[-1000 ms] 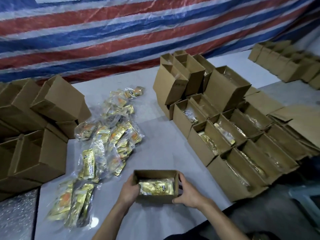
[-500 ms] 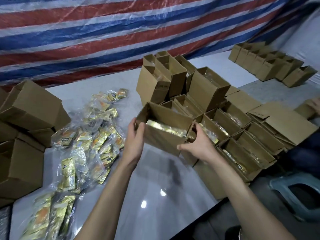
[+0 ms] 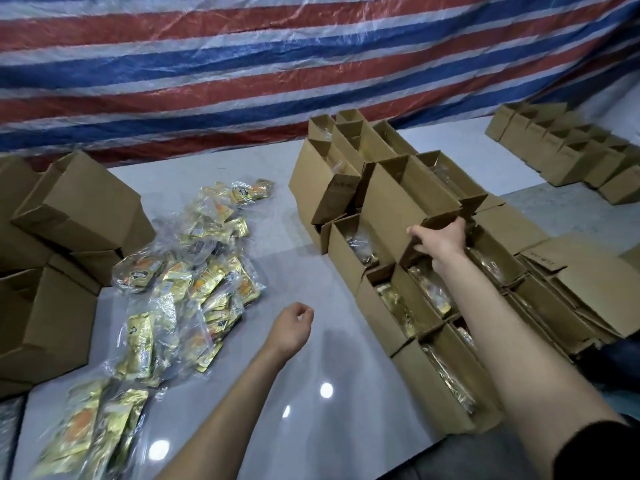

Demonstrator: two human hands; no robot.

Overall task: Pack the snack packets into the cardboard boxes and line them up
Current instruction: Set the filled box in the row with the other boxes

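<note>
— The box (image 3: 408, 209)?
— My right hand (image 3: 438, 239) grips its near edge, atop the packed rows (image 3: 381, 306).
— Your left hand (image 3: 291, 329)?
— Loosely curled, holding nothing, over bare table (image 3: 311, 265) between packets (image 3: 194, 282) and rows.

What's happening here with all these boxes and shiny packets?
A person is packing by hand. The right hand grips one box by its near end, over the rows of filled boxes. The left hand hangs loosely curled above the table, holding nothing. Loose snack packets lie heaped beside it.
</note>
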